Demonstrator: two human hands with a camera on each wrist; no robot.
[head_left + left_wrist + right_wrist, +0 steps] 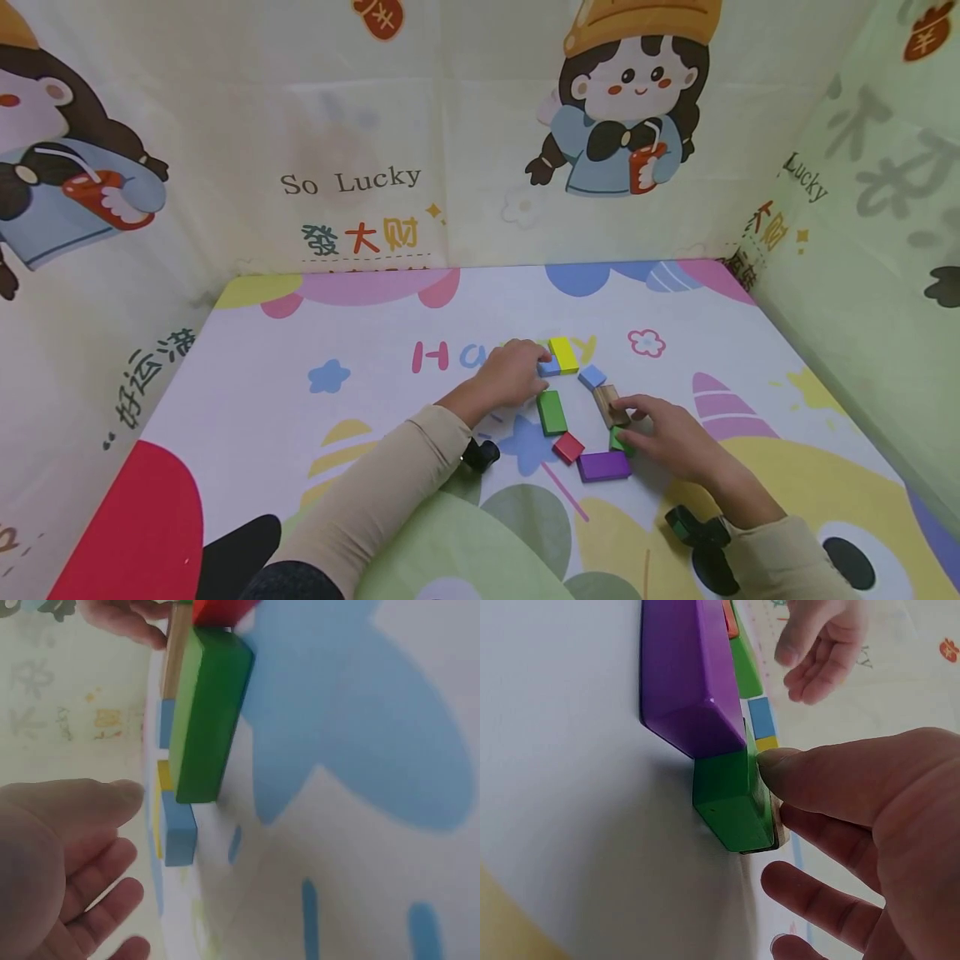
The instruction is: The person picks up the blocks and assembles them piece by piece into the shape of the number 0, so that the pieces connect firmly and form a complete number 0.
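Observation:
Colored blocks lie in a loose ring on the printed tabletop. My left hand (513,372), fingers relaxed, hovers by the blue block (179,829) and the yellow block (564,355) at the ring's far side; the left wrist view shows nothing in its grasp. Nearer me is a long green block (552,413). My right hand (663,435) is at the ring's right side. Its thumb touches the small green block (731,802), and its index finger rests at the wooden-brown block (608,405). Its other fingers are spread loosely.
A red block (568,448) and a purple block (604,467) form the ring's near side. A small blue block (592,377) sits between the yellow and brown ones. Printed cloth walls (480,125) enclose the table's back and sides.

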